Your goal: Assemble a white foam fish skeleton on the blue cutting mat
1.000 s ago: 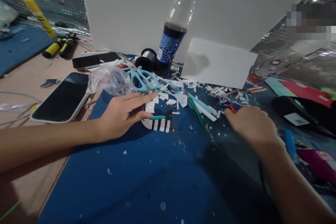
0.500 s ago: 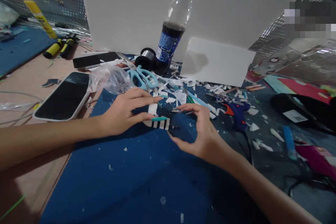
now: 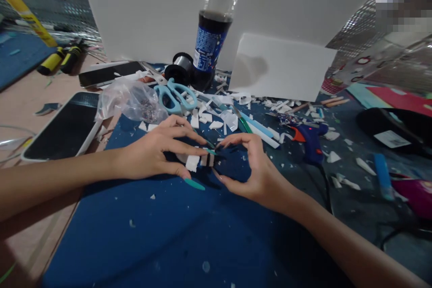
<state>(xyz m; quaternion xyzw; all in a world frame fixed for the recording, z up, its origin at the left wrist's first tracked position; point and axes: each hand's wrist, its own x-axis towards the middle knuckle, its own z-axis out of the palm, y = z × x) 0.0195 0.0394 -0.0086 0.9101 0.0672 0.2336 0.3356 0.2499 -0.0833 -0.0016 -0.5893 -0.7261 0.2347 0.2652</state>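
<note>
A small white piece with black stripes lies on the blue mat between my hands. My left hand rests over its left part with fingers spread; one long green nail lies on the stripes, and the thumb points forward onto the mat. A torn-looking white bit sits beside the stripes under these fingers. My right hand curves round the right end of the striped piece, thumb nail at the near edge and index nail at the far edge. The left end of the piece is hidden by my left hand.
Behind my hands lie white scraps, blue-handled scissors, a spool and a cola bottle. A glue gun is at right. Phones and a plastic bag lie left. White boards stand behind.
My left thumb has moved off the striped piece toward me, and the left fingers have shifted. The white bit shows beside the stripes. My right hand stays at the right end. The view has tilted slightly.
</note>
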